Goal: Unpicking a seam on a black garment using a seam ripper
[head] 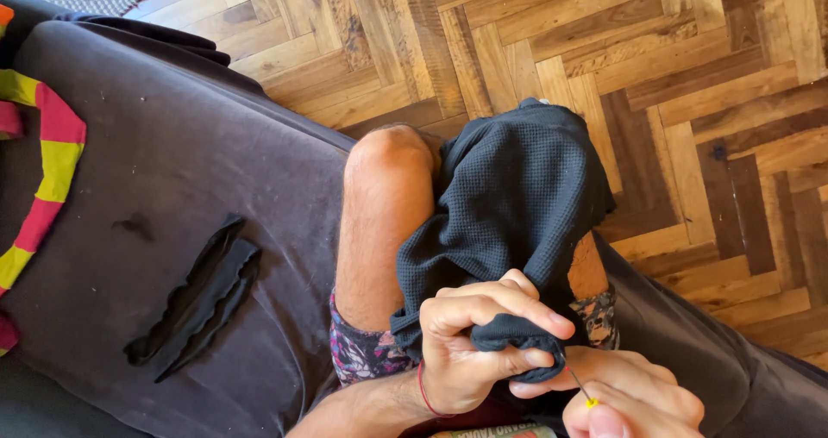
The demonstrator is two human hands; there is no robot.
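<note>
While the left hand (470,339) pinches a dark waffle-knit garment (509,205), the right hand (634,399) grips a yellow-headed pin (583,389), slanting up-left into the fold.

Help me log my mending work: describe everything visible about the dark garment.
The dark garment is a navy, waffle-textured knit, draped crumpled over the person's bare knees above the herringbone wood floor. The left hand pinches a bunched fold at its lower edge; the right hand holds a yellow-headed pin at that fold.
</note>
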